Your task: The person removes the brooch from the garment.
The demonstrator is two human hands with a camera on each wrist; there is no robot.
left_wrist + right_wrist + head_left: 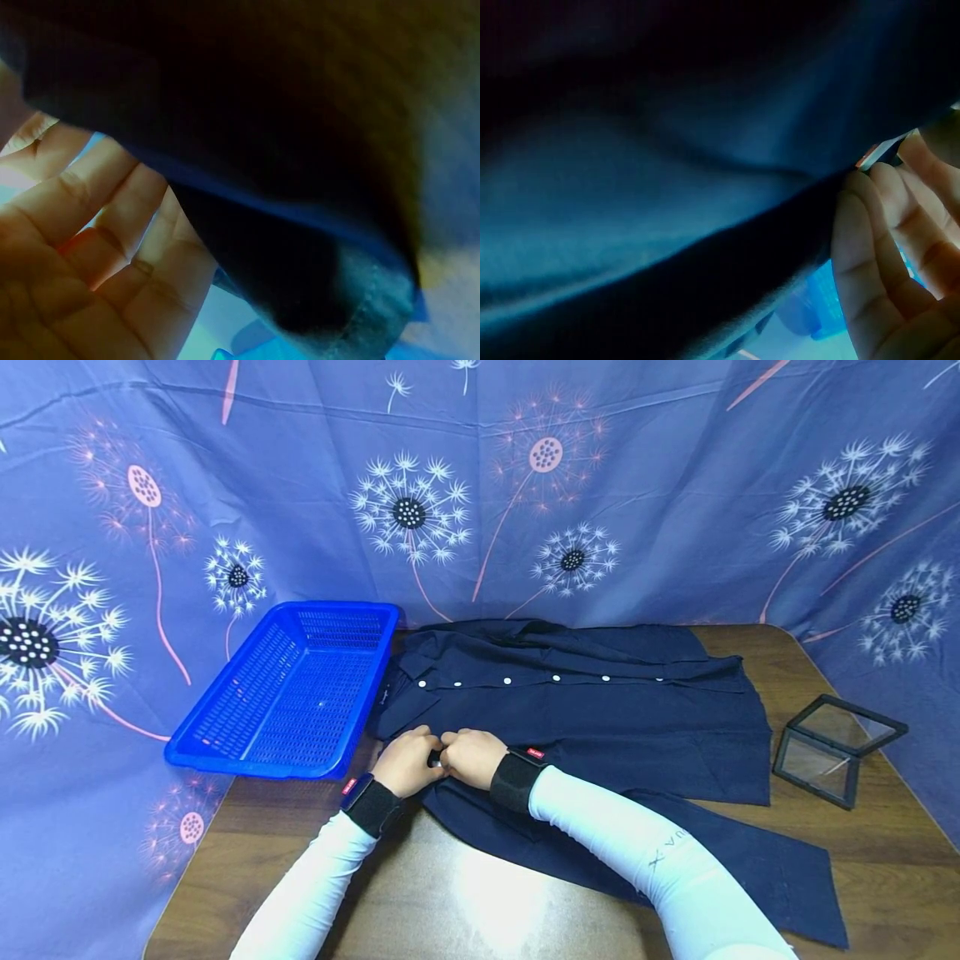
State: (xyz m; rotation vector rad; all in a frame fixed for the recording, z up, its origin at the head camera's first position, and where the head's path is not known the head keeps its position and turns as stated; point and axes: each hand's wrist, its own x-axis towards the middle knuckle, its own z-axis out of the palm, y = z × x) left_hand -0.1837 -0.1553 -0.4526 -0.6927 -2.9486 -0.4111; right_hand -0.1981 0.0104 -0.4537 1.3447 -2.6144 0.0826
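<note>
A dark navy shirt with a row of white buttons lies spread out, its collar end to the left and one sleeve reaching toward the lower right. Near the shoulder, my left hand grips the cloth. Close beside it, my right hand pinches the same part. A small dark gap shows between the two hands. In the left wrist view, the fingers reach behind a hanging fold of cloth. In the right wrist view, the fingertips hold the fabric's edge, near a small pale strip of unclear kind.
A blue plastic basket stands left of the shirt, close to its collar. On the right, a black hinged frame with clear panes stands on the wooden table. A blue dandelion-print cloth hangs behind.
</note>
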